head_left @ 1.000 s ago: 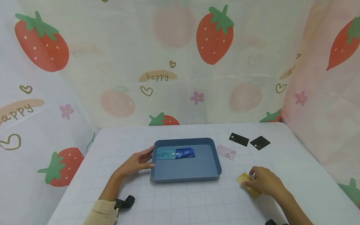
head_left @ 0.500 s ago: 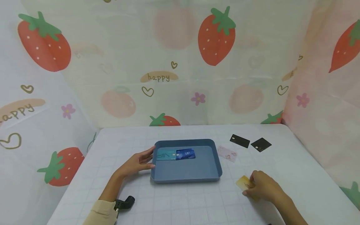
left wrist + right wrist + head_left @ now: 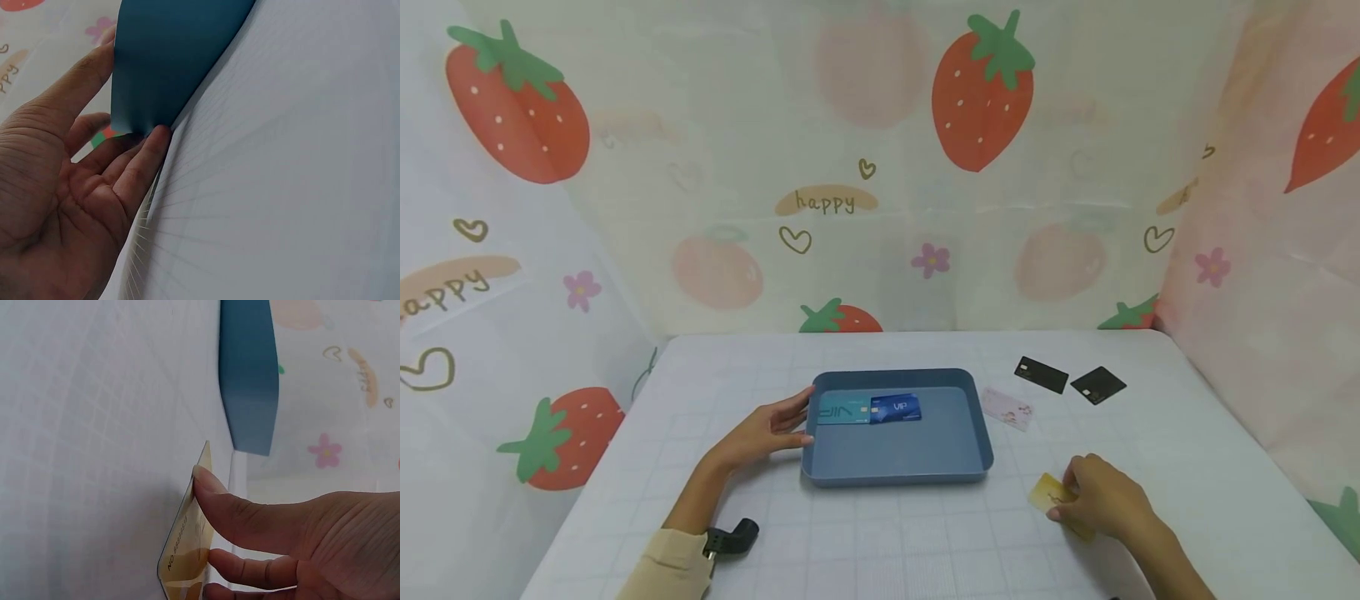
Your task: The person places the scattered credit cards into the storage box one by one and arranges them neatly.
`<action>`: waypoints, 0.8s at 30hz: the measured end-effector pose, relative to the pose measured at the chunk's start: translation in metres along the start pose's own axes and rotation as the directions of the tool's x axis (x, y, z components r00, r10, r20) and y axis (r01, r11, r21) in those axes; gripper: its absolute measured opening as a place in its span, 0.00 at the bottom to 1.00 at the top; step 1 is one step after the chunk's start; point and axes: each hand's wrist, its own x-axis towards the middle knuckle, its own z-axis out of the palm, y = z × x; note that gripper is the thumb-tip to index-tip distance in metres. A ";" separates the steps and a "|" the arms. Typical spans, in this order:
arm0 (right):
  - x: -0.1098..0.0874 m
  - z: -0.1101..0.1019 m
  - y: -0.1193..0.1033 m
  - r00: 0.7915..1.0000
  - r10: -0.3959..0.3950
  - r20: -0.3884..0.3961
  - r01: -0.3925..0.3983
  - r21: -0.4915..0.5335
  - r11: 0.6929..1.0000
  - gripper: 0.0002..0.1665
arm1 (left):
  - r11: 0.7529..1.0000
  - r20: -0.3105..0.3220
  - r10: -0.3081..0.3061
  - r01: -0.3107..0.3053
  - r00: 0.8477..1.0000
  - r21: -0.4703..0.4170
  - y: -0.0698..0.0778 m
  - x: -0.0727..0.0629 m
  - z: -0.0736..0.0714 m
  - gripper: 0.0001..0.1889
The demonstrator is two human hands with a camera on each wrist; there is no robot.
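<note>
My right hand [image 3: 1108, 497] pinches a gold plastic card [image 3: 1045, 493] at the right front of the table. In the right wrist view, the thumb lies on the card's long edge and fingertips meet its other side; the card [image 3: 182, 544] is tilted, with a printed number showing. My left hand [image 3: 766, 435] touches the left side of a shallow blue tray [image 3: 887, 458], thumb and fingers spread along the wall. From the left wrist, the fingertips press the tray's outer wall [image 3: 172, 59]. Inside the tray lie a teal card [image 3: 842, 411] and a dark blue VIP card [image 3: 897, 407], end to end.
A pale pink card [image 3: 1007, 408] lies just right of the tray. Behind it are two black cards, one oblong [image 3: 1042, 375] and one turned cornerwise [image 3: 1098, 386]. Strawberry-print cloth [image 3: 865, 275] walls the table [image 3: 895, 542] at the back and sides.
The right fingers, spread over the gold card at first, have closed into a pinch on it, and the hand has dipped slightly toward me. The left hand and tray stay put.
</note>
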 end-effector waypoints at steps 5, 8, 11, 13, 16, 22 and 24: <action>-0.002 -0.001 -0.001 1.000 -0.011 -0.010 0.011 0.009 1.000 0.30 | 1.000 -0.002 -0.004 0.004 1.000 0.012 -0.001 0.001 0.000 0.47; -0.004 -0.001 -0.002 0.999 -0.023 -0.022 0.023 0.013 1.000 0.30 | 1.000 -0.002 -0.002 0.002 1.000 0.015 -0.001 0.001 0.000 0.47; -0.005 -0.002 -0.002 1.000 -0.014 -0.016 0.014 0.008 1.000 0.31 | 1.000 -0.006 0.001 -0.001 1.000 0.018 0.000 0.001 0.000 0.48; -0.006 -0.002 -0.001 1.000 -0.007 -0.006 0.007 0.003 1.000 0.31 | 1.000 -0.007 0.003 -0.003 1.000 0.019 -0.001 0.001 0.000 0.48; -0.007 -0.002 0.000 1.000 0.009 0.013 -0.009 -0.006 1.000 0.30 | 1.000 -0.003 0.002 -0.002 1.000 0.024 -0.002 0.001 0.000 0.47; -0.005 -0.002 0.002 1.000 -0.007 -0.009 0.007 -0.003 1.000 0.25 | 1.000 -0.006 0.000 0.000 1.000 0.023 -0.002 0.002 0.000 0.47; -0.005 -0.002 0.004 1.000 -0.026 -0.011 0.026 -0.002 1.000 0.25 | 1.000 -0.006 0.000 0.001 1.000 0.025 -0.002 0.002 0.001 0.47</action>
